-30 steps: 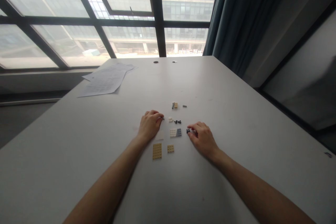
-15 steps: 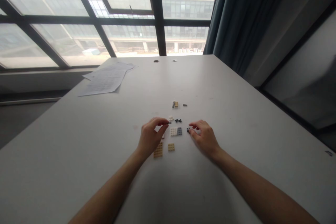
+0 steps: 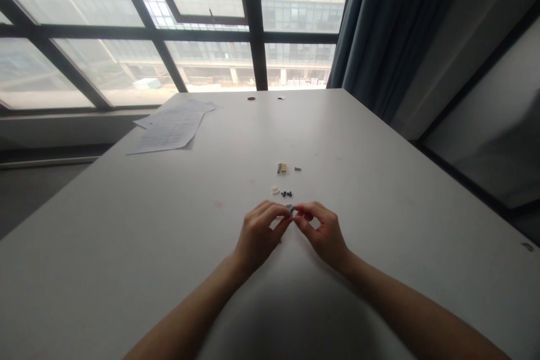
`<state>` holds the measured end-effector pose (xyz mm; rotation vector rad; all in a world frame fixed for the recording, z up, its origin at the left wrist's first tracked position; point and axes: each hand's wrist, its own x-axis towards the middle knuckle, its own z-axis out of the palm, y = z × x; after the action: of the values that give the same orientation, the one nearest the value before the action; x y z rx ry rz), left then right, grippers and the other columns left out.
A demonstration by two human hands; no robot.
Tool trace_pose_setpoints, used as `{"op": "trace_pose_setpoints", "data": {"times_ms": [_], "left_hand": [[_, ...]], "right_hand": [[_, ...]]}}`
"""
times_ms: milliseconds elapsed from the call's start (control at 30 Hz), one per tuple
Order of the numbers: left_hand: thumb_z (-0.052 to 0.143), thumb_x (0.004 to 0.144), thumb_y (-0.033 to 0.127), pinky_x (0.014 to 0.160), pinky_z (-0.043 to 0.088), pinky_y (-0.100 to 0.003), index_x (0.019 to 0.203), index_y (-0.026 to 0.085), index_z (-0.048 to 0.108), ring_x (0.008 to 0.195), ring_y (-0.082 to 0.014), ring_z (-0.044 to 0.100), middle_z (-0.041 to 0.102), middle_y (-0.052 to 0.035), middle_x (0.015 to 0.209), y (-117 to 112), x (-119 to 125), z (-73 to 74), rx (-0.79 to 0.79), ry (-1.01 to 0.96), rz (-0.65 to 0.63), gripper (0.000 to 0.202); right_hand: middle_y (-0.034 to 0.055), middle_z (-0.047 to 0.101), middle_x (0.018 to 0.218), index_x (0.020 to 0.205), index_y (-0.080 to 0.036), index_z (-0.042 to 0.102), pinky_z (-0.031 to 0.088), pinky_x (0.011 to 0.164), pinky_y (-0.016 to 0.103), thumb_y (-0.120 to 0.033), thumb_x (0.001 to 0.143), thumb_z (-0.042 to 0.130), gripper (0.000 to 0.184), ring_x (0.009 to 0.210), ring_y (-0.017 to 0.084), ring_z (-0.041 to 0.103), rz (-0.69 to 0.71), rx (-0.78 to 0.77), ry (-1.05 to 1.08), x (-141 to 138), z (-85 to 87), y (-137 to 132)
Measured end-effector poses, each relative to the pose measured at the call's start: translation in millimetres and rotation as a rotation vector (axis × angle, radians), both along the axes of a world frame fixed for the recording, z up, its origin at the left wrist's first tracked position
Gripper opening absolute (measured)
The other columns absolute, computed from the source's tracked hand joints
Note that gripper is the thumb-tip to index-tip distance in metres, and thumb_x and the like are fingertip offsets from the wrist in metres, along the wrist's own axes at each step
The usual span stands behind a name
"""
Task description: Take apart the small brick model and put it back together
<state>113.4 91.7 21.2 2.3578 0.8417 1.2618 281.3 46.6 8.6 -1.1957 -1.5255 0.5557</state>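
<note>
My left hand is closed, its thumb and index finger pinched together over the grey end of a grey-and-white toy brick plate. The small grey brick it held a moment ago is hidden by the fingertips. From the other side, my right hand is closed too, thumb and index fingertips meeting the left ones at that spot; what lies between them is too small to make out. Just beyond the fingers lie small black pieces and a white piece. My left hand covers the tan plates.
Farther back on the white table sit a tan-and-grey brick group and a small grey brick. Printed papers lie at the back left. Windows and a dark blue curtain stand behind the table.
My left hand has moved right and slightly nearer with the small grey brick. My right hand has come left from the small black piece, and the fingertips of both hands now meet over the grey-and-white plate.
</note>
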Motion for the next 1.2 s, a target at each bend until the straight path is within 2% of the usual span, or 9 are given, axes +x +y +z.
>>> {"op": "trace_pose_setpoints", "data": {"times_ms": [167, 400, 600, 733, 800, 867, 1000, 1200], "left_hand": [[0.062, 0.086, 0.022, 0.071, 0.05, -0.027, 0.08, 0.02, 0.061, 0.074, -0.0147, 0.062, 0.068, -0.0033, 0.078, -4.1, 2.8, -0.5, 0.05, 0.053, -0.028, 0.006], [0.059, 0.087, 0.019, 0.068, 0.048, -0.026, 0.084, 0.019, 0.058, 0.071, -0.0144, 0.06, 0.065, -0.0031, 0.075, -4.0, 2.8, -8.7, 0.119, 0.126, -0.031, 0.004], [0.06, 0.087, 0.016, 0.073, 0.049, -0.027, 0.096, 0.019, 0.058, 0.079, -0.0154, 0.061, 0.067, -0.0042, 0.085, -3.1, 3.0, -11.5, 0.148, 0.114, -0.074, 0.01], [0.061, 0.086, 0.018, 0.073, 0.049, -0.029, 0.095, 0.019, 0.059, 0.079, -0.0167, 0.061, 0.067, -0.0046, 0.085, -2.5, 2.9, -9.3, 0.174, 0.108, -0.04, 0.01], [0.062, 0.085, 0.019, 0.073, 0.049, -0.029, 0.094, 0.019, 0.059, 0.078, -0.0166, 0.061, 0.068, -0.0043, 0.083, -2.3, 2.7, -9.4, 0.176, 0.115, -0.023, 0.009], [0.061, 0.086, 0.02, 0.073, 0.049, -0.029, 0.092, 0.019, 0.06, 0.078, -0.0164, 0.061, 0.068, -0.0044, 0.083, -1.4, 2.2, -10.2, 0.183, 0.132, -0.015, 0.006], [0.058, 0.087, 0.02, 0.073, 0.048, -0.029, 0.087, 0.019, 0.062, 0.076, -0.0157, 0.061, 0.068, -0.0041, 0.08, 4.5, -2.0, -9.9, 0.208, 0.155, 0.015, 0.004], [0.056, 0.086, 0.017, 0.071, 0.048, -0.029, 0.084, 0.018, 0.061, 0.074, -0.0163, 0.06, 0.067, -0.0034, 0.078, 15.8, -12.0, -3.6, 0.204, 0.095, 0.139, 0.005]], "right_hand": [[0.0021, 0.066, 0.081, 0.099, -0.021, 0.069, 0.049, 0.07, 0.028, -0.024, 0.084, 0.062, 0.017, 0.071, 0.015, 0.059, 0.068, -0.021, 0.017, 2.3, -1.8, 0.7], [0.0025, 0.069, 0.079, 0.093, -0.019, 0.071, 0.05, 0.067, 0.027, -0.023, 0.082, 0.063, 0.014, 0.068, 0.015, 0.06, 0.111, -0.143, 0.06, 4.2, -4.1, 2.5], [0.0038, 0.071, 0.078, 0.084, -0.018, 0.069, 0.054, 0.067, 0.027, -0.026, 0.078, 0.067, 0.011, 0.069, 0.017, 0.065, 0.03, -0.176, 0.177, 2.7, -1.3, 2.5], [0.0023, 0.069, 0.075, 0.087, -0.018, 0.066, 0.052, 0.064, 0.026, -0.026, 0.077, 0.065, 0.012, 0.067, 0.016, 0.063, -0.105, -0.131, 0.084, 20.0, 2.7, 12.4], [0.0012, 0.068, 0.073, 0.093, -0.019, 0.065, 0.05, 0.061, 0.025, -0.024, 0.077, 0.063, 0.017, 0.065, 0.015, 0.062, -0.164, -0.142, 0.006, 34.1, 1.9, 20.2], [0.0007, 0.067, 0.07, 0.088, -0.019, 0.066, 0.049, 0.062, 0.026, -0.023, 0.076, 0.062, 0.014, 0.063, 0.015, 0.061, -0.188, -0.186, -0.076, 47.1, -0.2, 27.3], [0.0006, 0.067, 0.068, 0.082, -0.018, 0.068, 0.048, 0.063, 0.026, -0.021, 0.073, 0.063, 0.011, 0.062, 0.015, 0.061, -0.146, -0.265, -0.136, 54.0, 0.7, 30.3], [-0.0027, 0.063, 0.063, 0.083, -0.019, 0.069, 0.042, 0.057, 0.022, -0.016, 0.074, 0.062, 0.011, 0.055, 0.011, 0.054, 0.049, -0.304, -0.24, 20.0, 5.5, 11.0]]}}
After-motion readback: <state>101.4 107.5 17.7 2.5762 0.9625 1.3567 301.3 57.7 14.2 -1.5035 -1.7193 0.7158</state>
